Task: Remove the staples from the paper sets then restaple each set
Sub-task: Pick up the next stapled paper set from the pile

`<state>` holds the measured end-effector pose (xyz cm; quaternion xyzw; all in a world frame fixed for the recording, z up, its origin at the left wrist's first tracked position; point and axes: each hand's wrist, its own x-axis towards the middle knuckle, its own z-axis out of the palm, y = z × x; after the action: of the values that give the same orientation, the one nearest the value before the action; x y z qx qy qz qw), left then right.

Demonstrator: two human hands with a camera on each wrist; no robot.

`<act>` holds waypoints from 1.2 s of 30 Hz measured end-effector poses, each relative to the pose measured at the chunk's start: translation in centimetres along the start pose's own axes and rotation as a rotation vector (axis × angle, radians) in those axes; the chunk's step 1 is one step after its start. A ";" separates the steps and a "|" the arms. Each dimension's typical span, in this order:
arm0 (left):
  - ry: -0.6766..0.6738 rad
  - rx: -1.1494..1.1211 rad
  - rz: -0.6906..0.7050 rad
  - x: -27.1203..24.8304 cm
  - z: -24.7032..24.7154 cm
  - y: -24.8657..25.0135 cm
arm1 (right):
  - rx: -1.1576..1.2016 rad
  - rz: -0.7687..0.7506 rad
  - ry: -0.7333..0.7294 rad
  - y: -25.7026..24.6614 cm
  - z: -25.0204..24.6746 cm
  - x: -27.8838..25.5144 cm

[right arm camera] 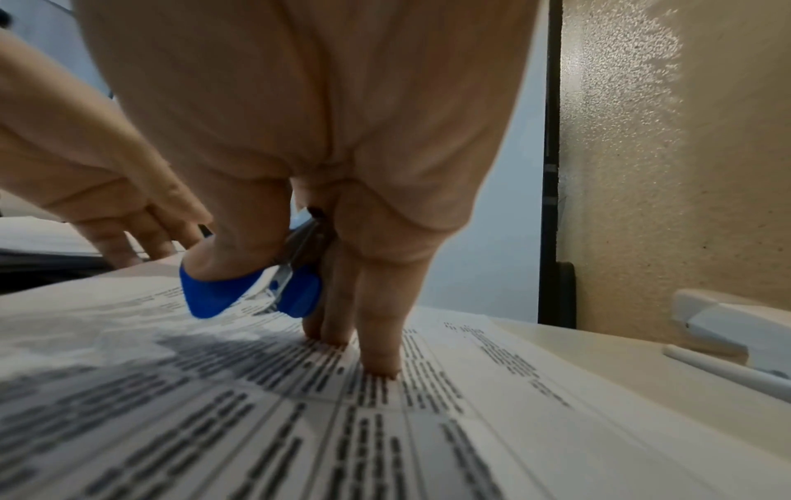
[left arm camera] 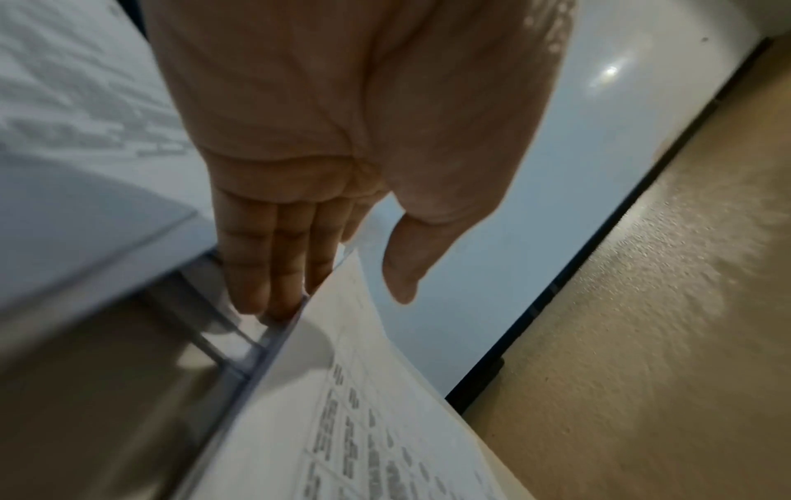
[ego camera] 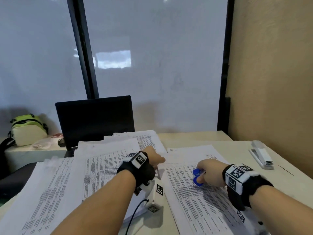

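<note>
The desk (ego camera: 194, 136) carries several printed paper sets spread beneath and around both hands. The paper set (ego camera: 199, 197) under the right hand (ego camera: 210, 170) lies flat, presumably held down so it does not shift while the staple is worked. A second paper set (ego camera: 101, 167) lies under the left forearm, with further sheets beyond the left hand (ego camera: 155, 158).

The left hand has its fingers (left arm camera: 274, 270) straight and together, tips at the near edge of the right-hand set, apparently steadying or lifting that edge; it grips nothing.

The right hand pinches a blue staple remover (right arm camera: 252, 291) between thumb and forefinger, its remaining fingertips (right arm camera: 381, 358) pressed on the page as a brace. Whether the remover's teeth have engaged a staple cannot be told.

A white stapler (ego camera: 261, 155) lies well to the right of the right hand, untouched, placed ready for restapling.

No containers are visible on the working area; a green-and-white bag (ego camera: 28, 129) sits far left of the left hand, contents unseen.
</note>
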<state>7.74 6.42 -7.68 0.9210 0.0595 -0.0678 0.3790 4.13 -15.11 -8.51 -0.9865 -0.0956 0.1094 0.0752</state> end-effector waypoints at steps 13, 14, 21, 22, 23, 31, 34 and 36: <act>0.060 -0.488 0.233 -0.8 1.2 1.6 | -0.014 -0.117 0.185 0.2 -0.4 0.0; 0.058 -0.530 0.247 -1.1 1.0 1.7 | 0.032 -0.144 0.291 -0.2 -0.7 0.0; -0.057 -0.723 0.338 -4.2 -0.8 3.0 | 0.309 -0.360 0.779 -4.5 -4.3 -1.1; -0.066 -0.742 0.344 -4.6 -1.1 3.2 | 0.292 -0.372 0.796 -5.0 -4.7 -1.2; -0.067 -0.753 0.347 -5.0 -1.4 3.3 | 0.279 -0.376 0.805 -5.4 -4.9 -1.4; -0.018 -0.731 0.372 -7.2 -2.5 3.3 | 0.167 -0.376 0.811 -7.5 -5.7 -2.8; -0.007 -0.721 0.378 -7.8 -2.8 3.4 | 0.130 -0.372 0.798 -7.6 -5.9 -3.4; -0.001 -0.707 0.381 -8.2 -3.0 3.4 | 0.122 -0.363 0.796 -7.4 -5.9 -3.7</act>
<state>0.49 5.67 -1.84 0.7284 -0.0928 0.0276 0.6782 0.67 -9.41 -0.81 -0.9127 -0.2244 -0.2887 0.1824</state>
